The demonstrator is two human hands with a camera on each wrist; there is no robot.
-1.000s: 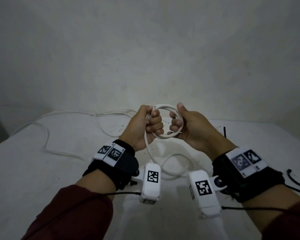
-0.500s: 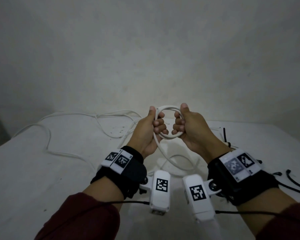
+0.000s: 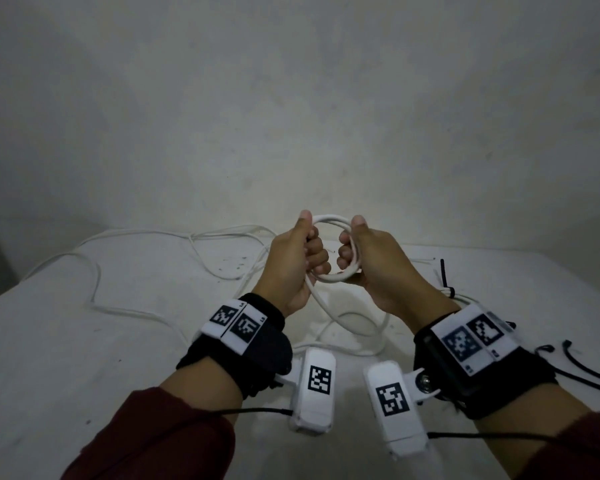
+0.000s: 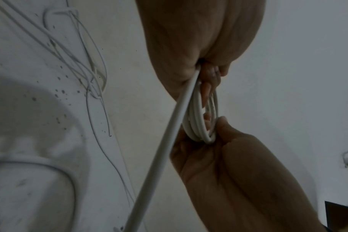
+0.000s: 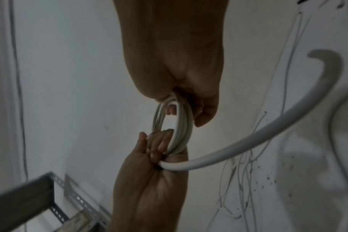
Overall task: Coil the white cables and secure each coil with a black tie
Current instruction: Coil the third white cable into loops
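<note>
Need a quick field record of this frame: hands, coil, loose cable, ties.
left hand: grips the coil's left side
right hand: grips the coil's right side
coil: white, several loops, held above the table, no tie on it
loose cable: trails from the left hand down to the table
black ties: lying on the table at right, untouched

The white cable (image 3: 329, 277) looks smooth, faintly glossy plastic; the white table (image 3: 66, 341) is matt, dark-speckled.
</note>
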